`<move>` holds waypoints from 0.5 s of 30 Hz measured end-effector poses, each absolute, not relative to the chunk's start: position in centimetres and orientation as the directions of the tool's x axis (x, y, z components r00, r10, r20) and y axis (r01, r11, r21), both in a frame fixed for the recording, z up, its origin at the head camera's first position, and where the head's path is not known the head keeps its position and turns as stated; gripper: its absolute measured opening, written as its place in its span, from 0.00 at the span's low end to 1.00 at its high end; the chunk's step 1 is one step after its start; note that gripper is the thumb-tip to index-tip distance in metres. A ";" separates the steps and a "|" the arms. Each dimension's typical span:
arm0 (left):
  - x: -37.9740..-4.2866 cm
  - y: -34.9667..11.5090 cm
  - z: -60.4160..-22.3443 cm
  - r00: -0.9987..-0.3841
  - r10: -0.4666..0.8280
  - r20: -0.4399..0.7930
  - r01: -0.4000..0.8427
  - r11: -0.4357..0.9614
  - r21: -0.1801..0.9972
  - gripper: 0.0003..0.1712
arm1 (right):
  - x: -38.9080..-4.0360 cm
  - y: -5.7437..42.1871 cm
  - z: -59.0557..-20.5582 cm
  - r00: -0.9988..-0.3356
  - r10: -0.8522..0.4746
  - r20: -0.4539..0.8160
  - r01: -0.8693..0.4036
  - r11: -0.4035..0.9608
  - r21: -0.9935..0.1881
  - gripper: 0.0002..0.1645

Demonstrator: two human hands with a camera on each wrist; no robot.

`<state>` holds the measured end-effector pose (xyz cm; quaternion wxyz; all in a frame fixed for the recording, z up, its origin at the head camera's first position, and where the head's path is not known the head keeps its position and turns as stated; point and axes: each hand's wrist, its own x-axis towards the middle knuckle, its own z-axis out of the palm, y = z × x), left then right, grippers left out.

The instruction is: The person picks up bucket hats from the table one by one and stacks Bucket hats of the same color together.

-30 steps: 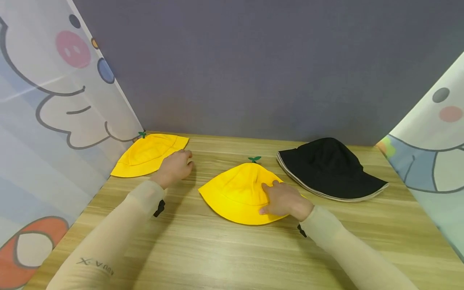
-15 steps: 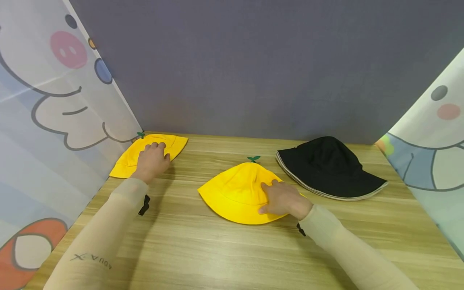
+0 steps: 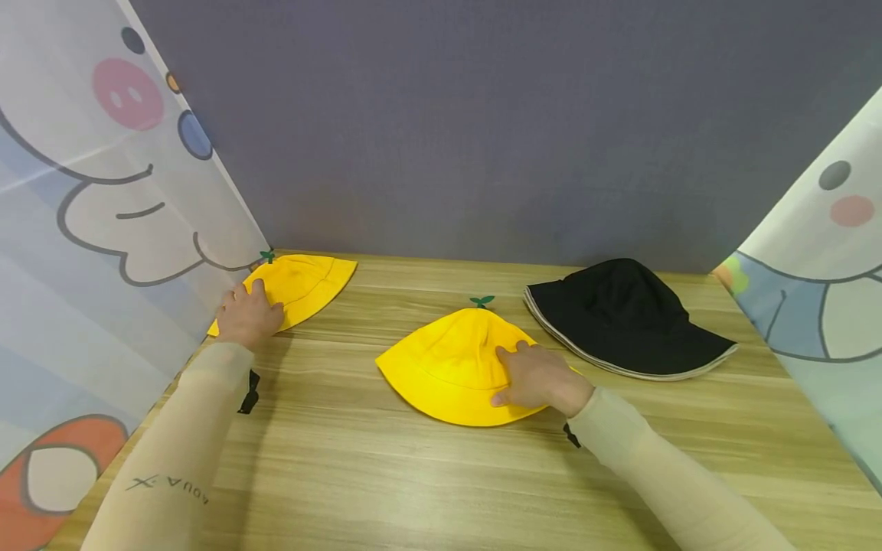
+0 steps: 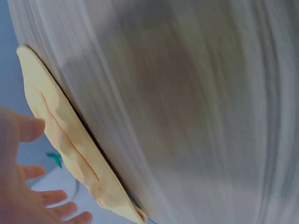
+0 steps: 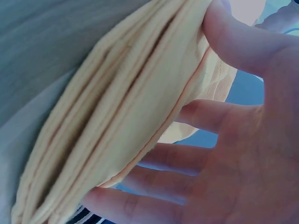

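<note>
At the far left of the table, a yellow bucket hat (image 3: 310,279) with a green sprout on its crown lies tilted toward the wall. My left hand (image 3: 248,312) is over its left brim; the left wrist view shows the fingers (image 4: 53,197) spread and the thumb beside the hat (image 4: 70,140). In the middle, another yellow bucket hat (image 3: 458,360) with a sprout sits crown up. My right hand (image 3: 537,376) rests on its right side, fingers spread across crown and brim. From the right wrist, several layered brims (image 5: 117,107) show, with the fingers (image 5: 205,114) against them.
A black bucket hat (image 3: 623,321) with a pale brim edge lies at the back right, close to the middle hat. A grey panel (image 3: 441,138) stands behind the wooden table (image 3: 386,482). Cartoon-printed cloth walls (image 3: 48,321) border both sides.
My left hand has moved left, from the right side of the far-left hat across it to its left brim. My right hand has stayed on the middle hat. The hats have not moved.
</note>
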<state>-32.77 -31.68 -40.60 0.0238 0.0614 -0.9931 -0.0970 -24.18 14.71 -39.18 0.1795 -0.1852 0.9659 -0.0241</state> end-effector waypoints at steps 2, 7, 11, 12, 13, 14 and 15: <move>-32.4 -32.2 -40.5 -0.987 -0.158 -0.037 -0.163 0.963 0.216 0.42 | -24.2 14.7 -39.2 -0.867 -0.367 -0.338 -0.351 0.930 -0.111 0.51; -31.8 -32.9 -39.8 -0.945 -0.234 -0.228 -0.296 0.908 0.296 0.50 | -24.4 14.8 -39.2 -0.865 -0.374 -0.334 -0.360 0.927 -0.105 0.51; -31.9 -33.4 -39.9 -0.930 -0.264 -0.255 -0.336 0.893 0.300 0.51 | -24.4 14.8 -39.2 -0.866 -0.370 -0.336 -0.356 0.929 -0.104 0.51; -32.0 -33.6 -40.0 -0.933 -0.263 -0.248 -0.331 0.896 0.297 0.52 | -24.4 14.7 -39.2 -0.866 -0.368 -0.337 -0.354 0.929 -0.104 0.51; -32.0 -33.7 -40.0 -0.934 -0.259 -0.245 -0.327 0.896 0.299 0.52 | -24.4 14.7 -39.2 -0.867 -0.367 -0.338 -0.354 0.930 -0.103 0.51; -32.0 -33.8 -40.1 -0.937 -0.252 -0.241 -0.319 0.899 0.301 0.53 | -24.4 14.7 -39.2 -0.867 -0.367 -0.338 -0.354 0.930 -0.102 0.51; -32.0 -33.9 -40.1 -0.940 -0.247 -0.237 -0.313 0.900 0.305 0.54 | -24.4 14.7 -39.2 -0.867 -0.367 -0.337 -0.354 0.930 -0.101 0.51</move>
